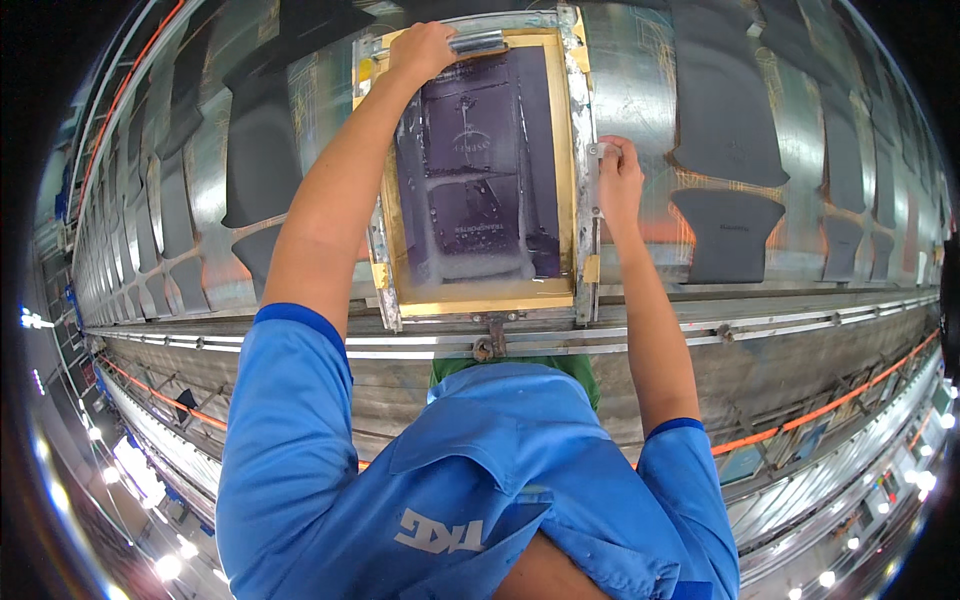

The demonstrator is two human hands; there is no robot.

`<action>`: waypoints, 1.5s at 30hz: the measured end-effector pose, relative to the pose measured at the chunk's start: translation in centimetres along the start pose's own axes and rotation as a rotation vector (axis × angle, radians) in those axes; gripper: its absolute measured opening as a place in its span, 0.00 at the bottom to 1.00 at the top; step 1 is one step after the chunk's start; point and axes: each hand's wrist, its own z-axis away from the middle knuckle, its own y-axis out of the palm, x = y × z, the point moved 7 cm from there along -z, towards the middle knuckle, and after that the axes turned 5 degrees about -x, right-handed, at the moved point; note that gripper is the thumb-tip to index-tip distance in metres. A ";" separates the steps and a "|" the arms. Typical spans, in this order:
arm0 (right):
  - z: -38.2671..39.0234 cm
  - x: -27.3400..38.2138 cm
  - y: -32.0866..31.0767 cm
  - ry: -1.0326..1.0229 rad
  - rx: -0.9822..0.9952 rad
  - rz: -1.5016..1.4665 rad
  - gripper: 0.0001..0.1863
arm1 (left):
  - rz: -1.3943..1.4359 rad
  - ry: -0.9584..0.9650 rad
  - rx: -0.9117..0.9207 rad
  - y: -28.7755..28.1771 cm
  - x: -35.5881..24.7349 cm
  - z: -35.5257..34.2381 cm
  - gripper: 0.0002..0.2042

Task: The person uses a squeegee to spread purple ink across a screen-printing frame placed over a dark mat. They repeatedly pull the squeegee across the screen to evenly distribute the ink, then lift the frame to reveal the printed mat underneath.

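Observation:
A screen printing frame (586, 235) lies on the long metal table in front of me, its inner edges lined with yellow tape. Dark purple mesh (540, 130) fills it, wet and streaked with pale ink toward the near end. My left hand (424, 50) is closed around a squeegee (478, 42) with a metallic holder, which rests across the far end of the mesh. At the frame's right side rail, my right hand (620, 178) is closed, fingers pinching the rail's edge beside a small pale fitting (600, 150).
Dark cut fabric pieces (728, 110) lie in rows on the shiny metal table (630, 90), left and right of the frame. A metal rail (680, 328) runs along the near table edge, with a rusty bolt fitting (484, 348) below the frame. Orange piping (800, 425) stretches beyond it.

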 end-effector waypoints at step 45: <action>-3.2 -5.9 -6.4 -0.075 0.018 -0.263 0.09 | 0.435 -0.141 0.061 4.5 -21.2 36.4 0.26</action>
